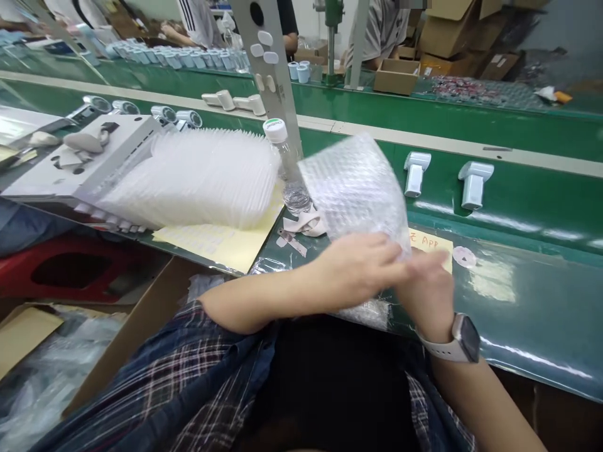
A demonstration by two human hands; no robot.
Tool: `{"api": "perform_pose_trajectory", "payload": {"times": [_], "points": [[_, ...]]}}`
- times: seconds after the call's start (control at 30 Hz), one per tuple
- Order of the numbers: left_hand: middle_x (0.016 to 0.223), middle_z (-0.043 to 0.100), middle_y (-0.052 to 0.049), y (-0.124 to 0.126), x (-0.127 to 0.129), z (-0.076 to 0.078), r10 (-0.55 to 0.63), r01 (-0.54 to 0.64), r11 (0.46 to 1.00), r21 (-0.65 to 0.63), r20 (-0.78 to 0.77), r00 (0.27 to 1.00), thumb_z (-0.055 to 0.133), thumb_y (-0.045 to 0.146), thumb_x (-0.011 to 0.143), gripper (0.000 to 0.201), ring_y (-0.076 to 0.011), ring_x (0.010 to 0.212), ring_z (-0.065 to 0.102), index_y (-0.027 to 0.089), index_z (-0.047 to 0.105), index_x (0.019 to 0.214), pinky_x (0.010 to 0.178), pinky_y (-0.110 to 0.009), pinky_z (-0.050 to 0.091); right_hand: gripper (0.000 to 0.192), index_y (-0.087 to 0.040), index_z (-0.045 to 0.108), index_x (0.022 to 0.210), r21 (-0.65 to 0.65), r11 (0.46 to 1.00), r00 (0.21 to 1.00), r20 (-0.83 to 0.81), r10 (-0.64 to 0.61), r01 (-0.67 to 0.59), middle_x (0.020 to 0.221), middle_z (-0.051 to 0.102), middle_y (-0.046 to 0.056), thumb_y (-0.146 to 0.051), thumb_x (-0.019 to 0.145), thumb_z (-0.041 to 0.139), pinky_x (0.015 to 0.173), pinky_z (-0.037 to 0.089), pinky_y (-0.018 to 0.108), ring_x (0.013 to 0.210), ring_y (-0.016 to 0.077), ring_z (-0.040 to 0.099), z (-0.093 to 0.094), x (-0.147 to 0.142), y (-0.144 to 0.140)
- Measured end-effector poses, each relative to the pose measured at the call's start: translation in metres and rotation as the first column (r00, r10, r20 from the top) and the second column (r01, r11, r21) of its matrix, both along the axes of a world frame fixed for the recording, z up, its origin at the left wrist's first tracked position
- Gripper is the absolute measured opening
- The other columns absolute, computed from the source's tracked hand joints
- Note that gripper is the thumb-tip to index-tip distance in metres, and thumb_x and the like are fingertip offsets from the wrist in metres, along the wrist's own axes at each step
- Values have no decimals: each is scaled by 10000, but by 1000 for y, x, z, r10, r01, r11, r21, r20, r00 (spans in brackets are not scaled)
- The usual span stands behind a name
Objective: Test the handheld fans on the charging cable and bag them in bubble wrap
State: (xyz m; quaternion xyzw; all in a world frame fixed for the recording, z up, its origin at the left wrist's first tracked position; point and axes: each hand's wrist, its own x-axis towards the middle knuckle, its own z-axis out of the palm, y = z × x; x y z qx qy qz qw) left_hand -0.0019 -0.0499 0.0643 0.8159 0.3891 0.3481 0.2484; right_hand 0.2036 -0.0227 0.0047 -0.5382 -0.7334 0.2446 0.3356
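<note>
Watch: a pale smartwatch (464, 339) sits on the right wrist.
Left hand: the left hand (362, 267) has its fingers curled over the near edge of the bubble wrap bag (358, 188) – it grips it.
Right hand: the right hand (426, 282) is blurry, touching the bag's lower corner; I cannot tell how far its fingers are closed.
Bag: it stands up above the green belt (518, 295), just in front of the person.
Yellow note: a small note (431, 242) lies on the belt beside the right hand.
Bottle: a clear water bottle (287, 166) stands just left of the bag.
Trays: a big stack of clear trays (198, 179) lies farther left.
White gadgets: two (417, 172) (475, 182) lie beyond the bag – more stand far back.
</note>
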Motion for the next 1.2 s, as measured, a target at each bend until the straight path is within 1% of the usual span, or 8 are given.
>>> {"api": "perform_pose_trajectory", "payload": {"times": [0.2, 0.43, 0.63, 0.73, 0.83, 0.93, 1.07, 1.2], "points": [[868, 630, -24, 42, -27, -13, 175, -157, 951, -266, 44, 984, 497, 225, 1022, 345, -186, 777, 559, 177, 577, 1354, 809, -337, 420, 548, -234, 782, 1160, -91, 936, 925, -148, -349, 339, 799, 709, 66, -702, 883, 718, 678, 490, 425, 703, 273, 640, 27, 55, 0], [716, 538, 33, 82, 11, -77, 219, 88, 807, -585, 435, 874, 569, 160, 927, 178, -127, 610, 476, 220, 581, 1094, 613, -278, 368, 613, -207, 737, 1286, 0, 992, 984, -123, -128, 129, 1201, 764, 125, -668, 882, 711, 955, 565, 515, 1079, 350, 710, -6, 44, -8], [689, 429, 67, 88, -3, -77, 513, 71, 622, -780, 474, 715, 484, 98, 936, 239, -86, 484, 360, 227, 496, 1137, 497, -238, 274, 542, -203, 704, 1353, -33, 999, 997, 77, 11, -8, 1321, 749, 130, -563, 963, 596, 976, 579, 467, 1160, 339, 711, -37, 33, 7], [720, 444, 55, 76, -8, -59, 424, -116, 792, -599, 404, 810, 442, 117, 986, 327, -112, 553, 413, 230, 497, 1287, 562, -258, 361, 486, -195, 679, 1384, 95, 994, 972, 232, 27, -51, 1256, 765, 137, -484, 1019, 539, 889, 585, 432, 1072, 321, 725, -31, 28, 1], [849, 600, -2, 55, -2, -41, 182, -182, 983, -29, 2, 983, 412, 130, 1028, 428, -168, 774, 554, 239, 507, 1431, 746, -318, 460, 405, -171, 696, 1353, 233, 960, 898, 439, 39, -156, 1079, 773, 149, -368, 1065, 489, 760, 552, 393, 924, 297, 711, -11, 18, -9], [928, 677, -32, 35, 5, -29, 111, 46, 932, 360, -403, 908, 426, 139, 1064, 430, -200, 882, 582, 218, 502, 1480, 765, -343, 442, 311, -168, 756, 1172, 235, 952, 887, 457, 70, -196, 964, 757, 151, -330, 1050, 520, 757, 533, 383, 894, 285, 693, 13, 10, -11], [826, 647, -1, 18, 1, -12, 227, 63, 826, 560, -432, 873, 460, 103, 1063, 416, -189, 782, 552, 179, 474, 1472, 666, -339, 403, 426, -183, 692, 1019, -167, 985, 988, -154, 23, -49, 812, 723, 76, -601, 948, 651, 560, 501, 313, 635, 199, 639, 36, 16, -3], [821, 638, 18, 1, 6, 25, 102, -23, 881, 472, -142, 985, 479, 105, 1058, 423, -142, 719, 574, 219, 487, 1465, 654, -298, 489, 714, -181, 566, 1266, -317, 727, 687, -669, 283, -608, 792, 703, 24, -756, 866, 703, 394, 388, 257, 479, 139, 562, 51, 16, -14]]}}
